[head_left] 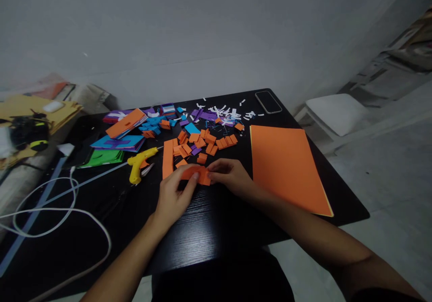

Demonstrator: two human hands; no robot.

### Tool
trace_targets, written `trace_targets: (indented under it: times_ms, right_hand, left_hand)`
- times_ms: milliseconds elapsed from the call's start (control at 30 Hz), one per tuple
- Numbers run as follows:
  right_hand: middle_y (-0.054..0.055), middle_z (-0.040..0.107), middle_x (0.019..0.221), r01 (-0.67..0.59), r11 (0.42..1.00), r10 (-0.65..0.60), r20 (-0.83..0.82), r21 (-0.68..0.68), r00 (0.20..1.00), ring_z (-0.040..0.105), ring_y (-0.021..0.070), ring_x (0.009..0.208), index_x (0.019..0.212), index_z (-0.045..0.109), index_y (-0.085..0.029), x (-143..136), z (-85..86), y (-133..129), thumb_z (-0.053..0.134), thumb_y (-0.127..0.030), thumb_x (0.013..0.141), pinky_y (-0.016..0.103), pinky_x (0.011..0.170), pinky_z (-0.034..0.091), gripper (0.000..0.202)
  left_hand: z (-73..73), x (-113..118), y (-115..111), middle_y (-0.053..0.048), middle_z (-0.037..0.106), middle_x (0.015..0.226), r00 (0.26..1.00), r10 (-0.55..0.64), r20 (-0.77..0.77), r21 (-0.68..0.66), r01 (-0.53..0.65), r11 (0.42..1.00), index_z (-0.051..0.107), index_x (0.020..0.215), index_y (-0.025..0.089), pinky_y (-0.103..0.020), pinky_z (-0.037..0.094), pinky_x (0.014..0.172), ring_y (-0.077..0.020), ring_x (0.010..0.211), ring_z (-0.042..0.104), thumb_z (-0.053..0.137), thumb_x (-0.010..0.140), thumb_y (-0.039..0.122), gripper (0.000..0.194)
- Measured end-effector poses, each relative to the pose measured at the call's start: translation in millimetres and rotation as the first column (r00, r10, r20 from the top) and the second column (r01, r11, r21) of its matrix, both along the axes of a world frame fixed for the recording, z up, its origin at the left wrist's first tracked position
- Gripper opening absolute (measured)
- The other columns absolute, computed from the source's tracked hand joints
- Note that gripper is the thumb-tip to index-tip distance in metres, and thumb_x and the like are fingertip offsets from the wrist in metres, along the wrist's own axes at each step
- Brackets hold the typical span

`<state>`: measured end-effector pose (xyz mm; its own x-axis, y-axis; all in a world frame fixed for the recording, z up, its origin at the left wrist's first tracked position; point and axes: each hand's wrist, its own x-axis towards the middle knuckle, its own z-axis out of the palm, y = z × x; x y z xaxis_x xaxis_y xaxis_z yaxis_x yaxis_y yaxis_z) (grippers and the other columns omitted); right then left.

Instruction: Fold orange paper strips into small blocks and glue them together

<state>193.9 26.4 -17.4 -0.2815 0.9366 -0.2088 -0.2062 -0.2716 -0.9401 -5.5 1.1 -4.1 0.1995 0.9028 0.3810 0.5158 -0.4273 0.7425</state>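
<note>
Two bare hands work a small orange paper piece [204,178] over the black counter [236,230], just right of and nearer than the yellow hot glue gun [136,167]; the left hand [173,197] has its grip closed on the paper's left part, thumb laid on the near face and fingers behind; the right hand [234,176] pinches the other end, its grip narrow; the two-ended hold seems meant to keep the light paper steady and flat.

Folded orange paper tabs [211,139] lie right of the glue gun, within easy reach, probably for handiness; a long orange strip [168,160] stands between them and the gun; large orange sheets [283,167] are stacked well to the gun's right, seemingly out of the way; white paper scraps [232,113] lie beyond it to the right, and a green paper bundle [104,158] just to its left.

The left forearm [135,252] slants up from below the gun; the right forearm [297,225] reaches in from farther right, wrist fairly straight, fingers curled; whether either hand rests on the counter cannot be told.
</note>
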Motion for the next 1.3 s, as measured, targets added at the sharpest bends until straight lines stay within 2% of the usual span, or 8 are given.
trace_targets:
  times_ms: [267, 467, 667, 733, 900, 967, 1100, 1300]
  right_hand:
    - [-0.001, 0.073, 0.075, -0.011, 0.998, 0.008, 0.058, 0.056, 0.998, 0.069, 0.0143, 0.068, 0.083, 0.077, -0.019, -2.0, -0.8, -3.5, 0.083, -0.024, 0.069, 0.028, 0.070, 0.055, 0.017]
    - [-0.001, 0.073, 0.074, -0.021, 0.998, 0.018, 0.056, 0.063, 0.998, 0.069, 0.0135, 0.067, 0.085, 0.077, -0.018, -2.9, -1.0, -5.2, 0.083, -0.024, 0.071, 0.027, 0.069, 0.055, 0.016]
    - [-0.002, 0.074, 0.077, -0.003, 0.999, 0.002, 0.016, 0.050, 1.000, 0.068, 0.0128, 0.068, 0.085, 0.077, -0.019, -0.8, -1.5, -2.0, 0.084, -0.023, 0.070, 0.026, 0.070, 0.055, 0.018]
    - [-0.001, 0.075, 0.079, 0.000, 0.999, -0.001, 0.005, 0.055, 1.000, 0.069, 0.0132, 0.069, 0.086, 0.078, -0.019, -0.1, -1.1, -0.9, 0.084, -0.024, 0.069, 0.027, 0.071, 0.056, 0.018]
    - [-0.001, 0.076, 0.081, -0.002, 0.996, 0.003, -0.008, 0.086, 1.000, 0.070, 0.0135, 0.071, 0.087, 0.079, -0.019, -0.9, 0.3, -2.3, 0.085, -0.024, 0.070, 0.027, 0.074, 0.056, 0.018]
    - [0.000, 0.077, 0.083, -0.007, 0.994, 0.007, 0.003, 0.111, 1.000, 0.071, 0.0141, 0.075, 0.087, 0.079, -0.019, -1.7, 1.1, -4.7, 0.084, -0.025, 0.072, 0.028, 0.077, 0.056, 0.017]
    - [0.001, 0.078, 0.086, -0.019, 0.989, 0.015, 0.030, 0.148, 0.999, 0.073, 0.0156, 0.080, 0.090, 0.080, -0.020, -2.2, 2.9, -8.3, 0.084, -0.027, 0.075, 0.030, 0.083, 0.057, 0.017]
    - [0.002, 0.078, 0.088, 0.002, 0.987, -0.011, 0.056, 0.158, 0.998, 0.073, 0.0170, 0.082, 0.089, 0.080, -0.020, 0.4, 4.4, -5.7, 0.084, -0.028, 0.073, 0.032, 0.086, 0.058, 0.018]
  left_hand:
    - [0.0, -1.0, 2.7, -0.001, 0.079, 0.092, 0.998, 0.049, -0.034, 0.011, -0.049, 0.999, 0.073, 0.097, 0.020, -0.025, 0.058, 0.078, -0.0159, 0.081, 0.075, 0.071, 0.092, 0.026, 0.008]
    - [3.2, 0.2, 0.9, -0.003, 0.080, 0.102, 1.000, 0.024, -0.008, 0.016, -0.024, 1.000, 0.074, 0.110, 0.020, -0.027, 0.060, 0.085, -0.0172, 0.088, 0.077, 0.064, 0.096, 0.025, 0.018]
    - [-0.2, -2.7, -1.4, -0.003, 0.079, 0.103, 0.997, -0.015, 0.072, -0.077, 0.021, 0.997, 0.070, 0.118, 0.021, -0.021, 0.058, 0.061, -0.0125, 0.067, 0.075, 0.058, 0.100, 0.025, 0.022]
    - [-0.2, -3.8, -1.0, -0.003, 0.079, 0.104, 0.998, -0.030, 0.052, -0.048, 0.033, 0.998, 0.070, 0.117, 0.021, -0.022, 0.059, 0.066, -0.0131, 0.072, 0.075, 0.057, 0.100, 0.023, 0.021]
    - [2.4, -1.5, 0.8, -0.005, 0.076, 0.104, 1.000, -0.015, 0.013, 0.144, 0.013, 0.989, 0.070, 0.101, 0.020, -0.030, 0.058, 0.088, -0.0184, 0.097, 0.074, 0.067, 0.094, 0.017, 0.009]
    - [1.3, 0.1, 0.9, -0.005, 0.076, 0.103, 0.999, 0.003, 0.042, 0.137, -0.009, 0.991, 0.068, 0.099, 0.020, -0.029, 0.059, 0.087, -0.0180, 0.097, 0.074, 0.070, 0.092, 0.017, 0.008]
    - [-3.5, -0.2, 0.3, -0.004, 0.078, 0.106, 0.999, 0.027, 0.027, 0.056, -0.028, 0.998, 0.070, 0.108, 0.022, -0.029, 0.059, 0.086, -0.0178, 0.096, 0.075, 0.072, 0.090, 0.019, 0.018]
    - [-1.8, -4.1, -0.1, -0.004, 0.079, 0.108, 0.999, -0.036, 0.032, 0.019, 0.035, 0.999, 0.074, 0.111, 0.023, -0.031, 0.060, 0.087, -0.0183, 0.095, 0.075, 0.064, 0.093, 0.015, 0.021]
